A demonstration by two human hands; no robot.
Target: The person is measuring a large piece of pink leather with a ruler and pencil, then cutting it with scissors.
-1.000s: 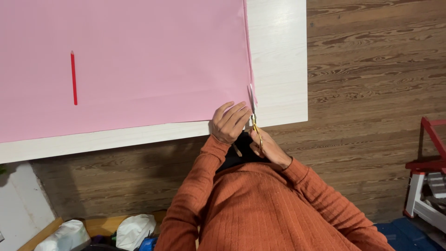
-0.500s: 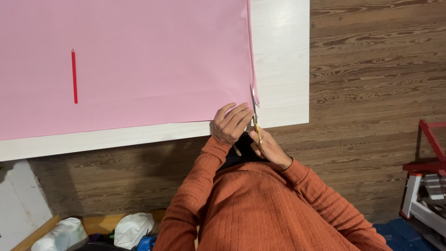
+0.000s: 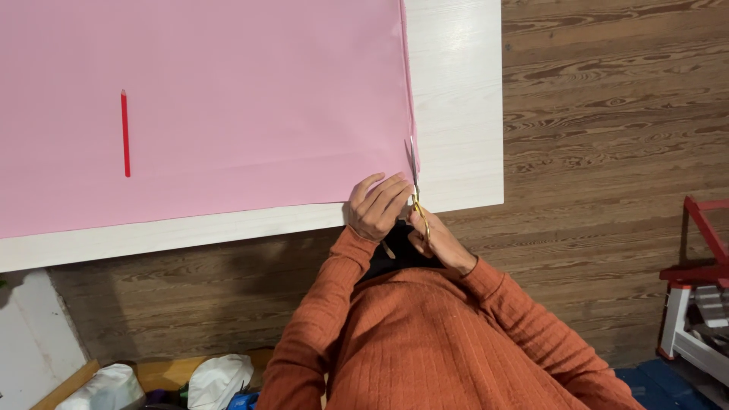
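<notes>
The pink paper sheet [image 3: 205, 106] covers most of the white table [image 3: 456, 91]. A red pencil [image 3: 124, 134] lies on the sheet's left part. At the sheet's lower right corner, the left hand [image 3: 377, 205] presses flat, fingers extended. The right hand [image 3: 439, 241] grips gold-handled scissors [image 3: 414, 182], blades along the sheet's right edge.

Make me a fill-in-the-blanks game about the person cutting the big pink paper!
1. The right hand holds a pair of ____.
2. The left hand presses on the paper, whose colour is ____.
3. A red pencil lies on the ____.
4. The table is ____ in colour.

Missing words: scissors; pink; paper; white
</notes>
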